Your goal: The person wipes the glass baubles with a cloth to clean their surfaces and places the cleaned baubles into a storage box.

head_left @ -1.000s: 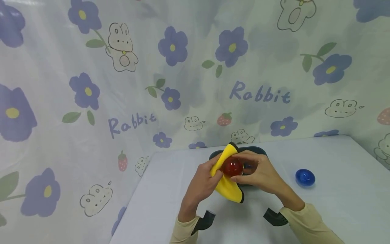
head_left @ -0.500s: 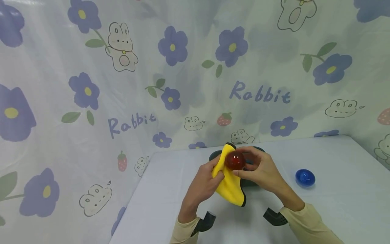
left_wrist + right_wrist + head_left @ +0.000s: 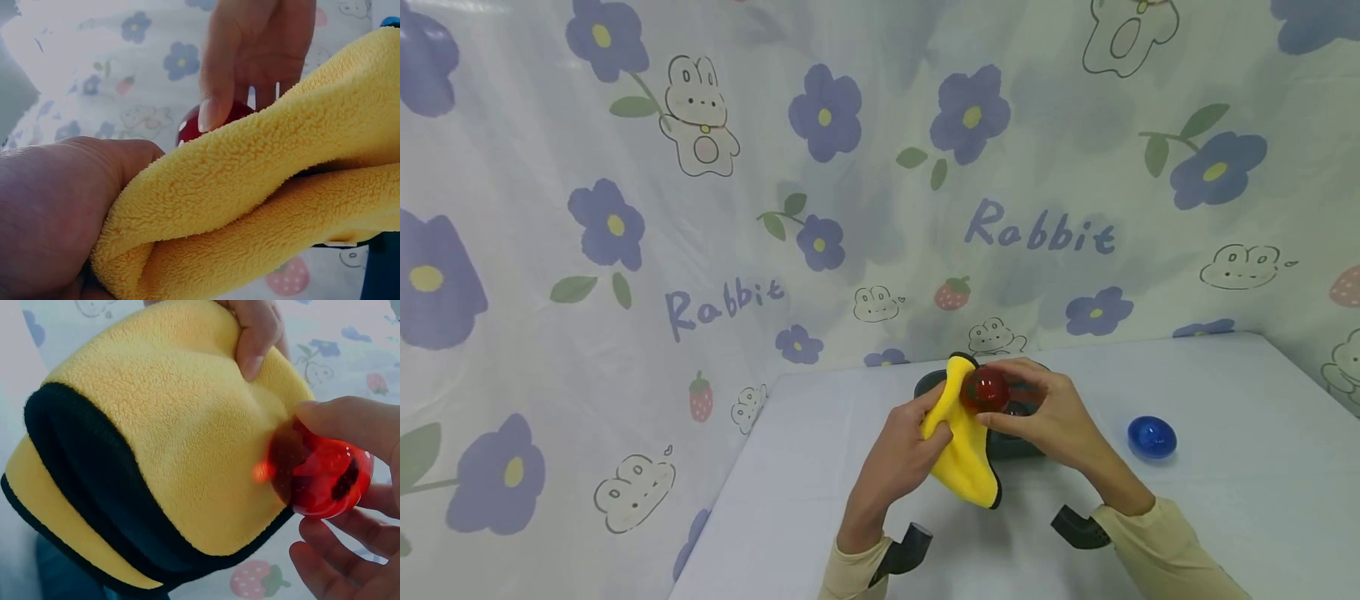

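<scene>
Around red ball (image 3: 331,478), curved right fingers (image 3: 334,551)

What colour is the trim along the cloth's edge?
Black: the trim on the yellow cloth shows best in the right wrist view.

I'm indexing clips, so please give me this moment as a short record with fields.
left grip: holds folded yellow cloth
right grip: holds red ball in its fingers
ball and cloth: side by side; touching or not is unclear
dark container: behind the cloth, partly hidden
blue ball: on the table, right of the container
backdrop: printed flowers, rabbits
</scene>
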Tool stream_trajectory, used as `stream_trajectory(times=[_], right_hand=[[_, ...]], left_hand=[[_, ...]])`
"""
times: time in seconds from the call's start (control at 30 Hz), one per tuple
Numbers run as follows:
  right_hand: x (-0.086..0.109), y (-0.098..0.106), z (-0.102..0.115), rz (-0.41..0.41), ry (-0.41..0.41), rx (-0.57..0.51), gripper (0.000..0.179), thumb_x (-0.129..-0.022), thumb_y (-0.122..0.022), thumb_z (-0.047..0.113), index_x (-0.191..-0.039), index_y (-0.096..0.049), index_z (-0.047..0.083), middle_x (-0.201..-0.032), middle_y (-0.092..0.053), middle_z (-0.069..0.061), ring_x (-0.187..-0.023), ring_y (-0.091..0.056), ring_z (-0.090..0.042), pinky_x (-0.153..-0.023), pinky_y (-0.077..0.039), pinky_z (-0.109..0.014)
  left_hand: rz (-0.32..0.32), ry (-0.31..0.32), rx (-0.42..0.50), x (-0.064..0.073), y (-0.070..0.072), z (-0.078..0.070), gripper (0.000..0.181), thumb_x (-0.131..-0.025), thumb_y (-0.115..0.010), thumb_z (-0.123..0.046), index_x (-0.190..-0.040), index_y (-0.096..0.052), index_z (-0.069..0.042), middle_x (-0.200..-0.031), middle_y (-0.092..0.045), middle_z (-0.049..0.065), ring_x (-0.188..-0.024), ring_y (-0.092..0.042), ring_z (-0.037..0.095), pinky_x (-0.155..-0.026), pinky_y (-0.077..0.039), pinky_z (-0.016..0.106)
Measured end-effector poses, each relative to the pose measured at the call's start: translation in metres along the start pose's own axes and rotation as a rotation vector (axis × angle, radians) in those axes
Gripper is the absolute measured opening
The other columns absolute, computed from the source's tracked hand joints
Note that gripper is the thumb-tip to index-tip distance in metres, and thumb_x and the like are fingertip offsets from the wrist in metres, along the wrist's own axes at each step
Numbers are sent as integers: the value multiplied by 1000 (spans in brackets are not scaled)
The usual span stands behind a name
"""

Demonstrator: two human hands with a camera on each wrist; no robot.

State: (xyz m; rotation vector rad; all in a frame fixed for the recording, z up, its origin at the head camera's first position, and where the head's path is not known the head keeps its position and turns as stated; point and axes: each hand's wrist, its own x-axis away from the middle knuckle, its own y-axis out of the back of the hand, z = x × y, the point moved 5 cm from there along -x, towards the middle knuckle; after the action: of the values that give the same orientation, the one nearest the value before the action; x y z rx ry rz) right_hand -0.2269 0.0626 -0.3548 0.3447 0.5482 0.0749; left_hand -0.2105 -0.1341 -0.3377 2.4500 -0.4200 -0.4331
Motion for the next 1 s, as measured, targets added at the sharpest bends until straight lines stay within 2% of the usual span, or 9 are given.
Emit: stream_trajectory(times=[0.2, 0.47, 0.57, 0.7, 1.0], right_hand=[[0, 3, -1, 13, -33, 38, 54, -83, -86, 20, -134, -67, 12, -130, -70, -10, -110, -70, -27, -93, -58, -25], [-1, 2, -6, 47, -48, 46, 54, -81, -88, 22, -130, -68, 11, -126, -70, -10, -105, -69, -24, -93, -61, -35], [0, 1, -7, 69, -54, 46, 55, -81, -88, 23, -129, -68, 10, -122, -70, -10, -101, -69, -22, -90, -60, -30], [1, 0, -7, 104, -57, 35, 56, -79, -89, 23, -129, -68, 8, -120, -69, -10, -97, -70, -19, -86, -58, -23], [2, -5, 0, 169, -5, 8, 57, -78, -90, 24, -129, -69, 10, -121, -68, -8, -99, -70, -16, -88, -58, -23]], left_hand=[[-17, -15, -7, 1, 1, -3, 57, -96, -53, -13, -153, -51, -13, -105, -70, 6, -78, -63, 10, -73, -55, 21], [-51, -17, -18, 3, 2, -7, 58, -97, -52, -12, -154, -49, -11, -109, -71, 8, -78, -62, 11, -73, -55, 20], [-69, -20, -27, 4, 2, -8, 57, -97, -53, -12, -154, -49, -11, -111, -71, 8, -78, -62, 11, -74, -55, 20], [-91, -51, -36, 4, 3, -10, 56, -97, -53, -10, -153, -50, -10, -113, -71, 8, -79, -61, 11, -75, -55, 20], [-116, -114, -48, 3, 3, -13, 54, -96, -53, -6, -150, -55, -12, -112, -71, 7, -77, -60, 10, -73, -55, 21]])
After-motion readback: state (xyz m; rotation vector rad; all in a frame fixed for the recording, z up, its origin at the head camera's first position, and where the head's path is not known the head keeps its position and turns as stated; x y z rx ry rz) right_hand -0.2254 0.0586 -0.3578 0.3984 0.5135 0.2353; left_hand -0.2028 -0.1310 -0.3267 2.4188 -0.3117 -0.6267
